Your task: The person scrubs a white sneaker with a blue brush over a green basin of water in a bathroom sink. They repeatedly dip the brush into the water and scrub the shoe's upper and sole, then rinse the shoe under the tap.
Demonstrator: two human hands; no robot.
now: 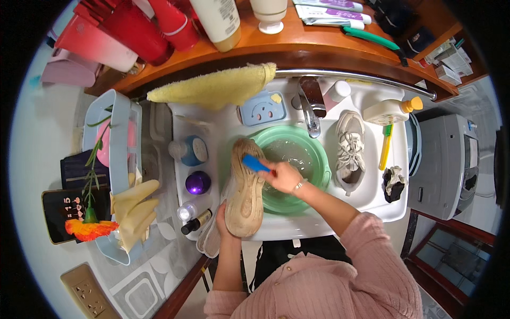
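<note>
My left hand (228, 224) grips a sneaker (244, 199) near its heel, with the tan sole turned up towards me. In my right hand (283, 178) is a blue brush (255, 162), pressed against the front half of that sole; its bristles are hidden. The shoe leans over the left rim of a green plastic basin (326, 159), which holds cloudy water (293, 153). A second sneaker (350, 149), grey-white and laced, lies sole down in the white sink to the right of the basin. The held shoe's upper is mostly out of sight.
Above the basin stands a chrome faucet (312, 115). A yellow towel (215, 88) hangs from a metal rail. Several bottles and a purple ball-shaped item (198, 182) line the sink's left ledge. On the right are a pump bottle (384, 113), a yellow-green brush (385, 149) and crumpled dark-and-white cloth (393, 185).
</note>
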